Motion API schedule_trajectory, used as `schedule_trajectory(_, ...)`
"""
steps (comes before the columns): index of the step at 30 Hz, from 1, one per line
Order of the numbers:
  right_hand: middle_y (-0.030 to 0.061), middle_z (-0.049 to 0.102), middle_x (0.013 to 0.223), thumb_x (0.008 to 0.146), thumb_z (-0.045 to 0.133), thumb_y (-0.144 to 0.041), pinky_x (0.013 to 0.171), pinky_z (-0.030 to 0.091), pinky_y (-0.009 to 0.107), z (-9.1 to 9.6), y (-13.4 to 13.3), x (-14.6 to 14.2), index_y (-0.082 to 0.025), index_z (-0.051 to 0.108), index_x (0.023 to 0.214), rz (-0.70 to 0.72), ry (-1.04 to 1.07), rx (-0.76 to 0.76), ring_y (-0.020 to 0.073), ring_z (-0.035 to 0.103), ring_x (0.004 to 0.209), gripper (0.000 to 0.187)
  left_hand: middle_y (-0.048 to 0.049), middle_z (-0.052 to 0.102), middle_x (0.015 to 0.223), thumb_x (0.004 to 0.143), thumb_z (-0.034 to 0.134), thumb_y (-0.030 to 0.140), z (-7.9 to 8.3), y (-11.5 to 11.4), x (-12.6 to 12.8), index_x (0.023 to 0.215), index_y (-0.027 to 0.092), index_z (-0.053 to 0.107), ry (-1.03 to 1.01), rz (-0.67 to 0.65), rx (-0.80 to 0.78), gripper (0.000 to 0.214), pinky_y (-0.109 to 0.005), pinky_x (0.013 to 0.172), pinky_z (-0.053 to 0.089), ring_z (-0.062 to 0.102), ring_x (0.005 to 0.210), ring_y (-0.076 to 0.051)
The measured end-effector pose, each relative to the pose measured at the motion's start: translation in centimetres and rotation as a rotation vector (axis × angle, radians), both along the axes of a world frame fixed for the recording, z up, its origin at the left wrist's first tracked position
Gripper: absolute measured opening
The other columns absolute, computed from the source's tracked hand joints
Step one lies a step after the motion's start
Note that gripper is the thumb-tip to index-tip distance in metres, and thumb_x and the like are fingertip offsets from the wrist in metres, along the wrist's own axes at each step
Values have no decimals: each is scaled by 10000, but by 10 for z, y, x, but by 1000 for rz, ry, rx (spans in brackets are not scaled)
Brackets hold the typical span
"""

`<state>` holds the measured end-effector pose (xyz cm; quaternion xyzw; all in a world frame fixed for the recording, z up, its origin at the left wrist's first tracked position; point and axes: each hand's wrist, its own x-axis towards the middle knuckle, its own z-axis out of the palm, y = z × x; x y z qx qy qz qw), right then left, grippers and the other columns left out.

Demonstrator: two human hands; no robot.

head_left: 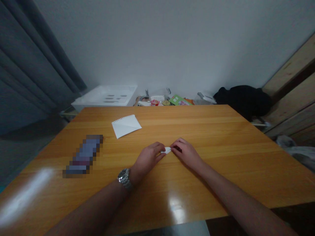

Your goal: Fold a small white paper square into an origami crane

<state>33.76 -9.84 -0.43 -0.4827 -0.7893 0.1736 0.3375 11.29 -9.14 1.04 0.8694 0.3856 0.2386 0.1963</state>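
Note:
A small folded piece of white paper (167,150) is between my two hands, over the middle of the wooden table (197,123). My left hand (147,158), with a metal watch (124,178) on its wrist, pinches the paper's left end between thumb and fingers. At its right end, the thumb and fingertips of my right hand (187,154) close on the tip. Parts of the paper are covered by my fingers. Beyond my left hand lies a flat white sheet (126,126) with a row of punched holes along its far edge.
A pixelated, phone-like oblong (83,155) lies at the table's left. Past the far edge are a white plastic basket (105,95), a green booklet (180,100) among small items, and a black cloth-like bundle (243,100). A grey curtain (31,55) hangs at left.

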Motion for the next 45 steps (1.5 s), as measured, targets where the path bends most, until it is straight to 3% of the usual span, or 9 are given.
schedule_trajectory(3,56,644,910,946,613,-194,779,499,328,0,1,2,-198,697,903,-16,-18,23,200,615,880,94,-56,686,1192,997,538,296,6,-3,-2,1110,203,689,97,-55,40,210,-313,939,516,661,1033,-196)
schedule_trajectory(9,68,648,911,968,592,-230,789,504,349,-2,2,6,-203,705,931,-24,-52,96,212,611,881,121,-120,649,1301,984,541,311,14,-17,-1,1294,167,617,314,-85,219,351,-434,1033,461,609,1158,-276)
schedule_trajectory(14,74,653,909,971,583,-222,791,513,361,-1,3,5,-198,702,929,-49,-64,87,217,614,880,128,-141,600,1384,984,532,303,14,-24,3,1359,136,555,394,-92,248,411,-485,1112,366,550,1263,-292)
schedule_trajectory(19,96,660,979,981,556,-232,839,532,401,3,-2,4,-213,706,1052,-7,-114,121,237,618,940,167,-130,592,1398,988,523,322,11,-28,4,1372,170,545,399,-60,265,414,-511,1149,299,526,1293,-289)
schedule_trajectory(23,120,639,1233,988,539,-275,992,499,468,11,-13,5,-243,620,1305,106,-273,148,274,589,1143,329,-127,578,1417,987,520,328,10,-31,5,1389,179,531,451,-45,276,429,-512,1157,285,517,1305,-294)
schedule_trajectory(28,136,424,1557,995,513,-422,1179,324,535,10,-25,6,-216,363,1539,213,-414,73,298,367,1450,601,-150,566,1425,989,511,330,7,-34,6,1401,156,520,450,-32,284,448,-528,1161,278,503,1325,-309)
schedule_trajectory(37,104,345,1595,1000,485,-484,1210,267,534,1,-26,11,-257,263,1582,208,-435,36,283,301,1486,663,-161,584,1398,1001,480,394,8,-35,2,1389,135,524,403,-49,295,469,-476,1181,281,502,1335,-284)
schedule_trajectory(45,91,305,1614,1015,454,-472,1212,268,533,4,-24,14,-260,218,1594,236,-452,7,282,290,1491,660,-145,597,1390,987,522,375,22,-31,-4,1350,136,569,351,-55,157,437,-484,1132,360,530,1308,-285)
